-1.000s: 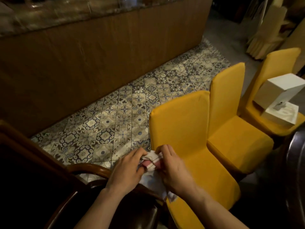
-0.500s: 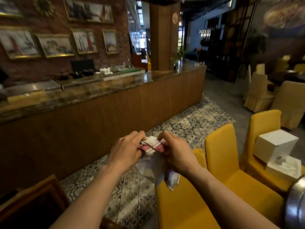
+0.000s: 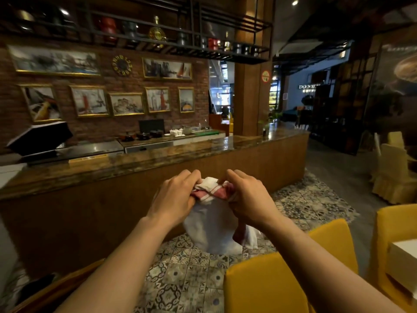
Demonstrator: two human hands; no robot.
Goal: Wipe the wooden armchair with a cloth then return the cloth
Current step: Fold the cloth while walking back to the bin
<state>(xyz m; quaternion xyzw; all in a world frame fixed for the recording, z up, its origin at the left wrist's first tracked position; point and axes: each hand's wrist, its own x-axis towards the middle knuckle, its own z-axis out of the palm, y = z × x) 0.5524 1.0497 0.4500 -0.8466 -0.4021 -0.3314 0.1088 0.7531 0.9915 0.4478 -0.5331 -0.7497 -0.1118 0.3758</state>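
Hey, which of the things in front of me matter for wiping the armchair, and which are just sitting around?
For the job:
cloth, held in the left hand and right hand
wooden armchair, edge showing bottom left

Just lying about:
yellow chairs
white box
bar counter
framed pictures

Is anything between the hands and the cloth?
No. Both the left hand and the right hand already pinch the cloth at its top, with nothing between. The rest hangs free above the tiled floor.
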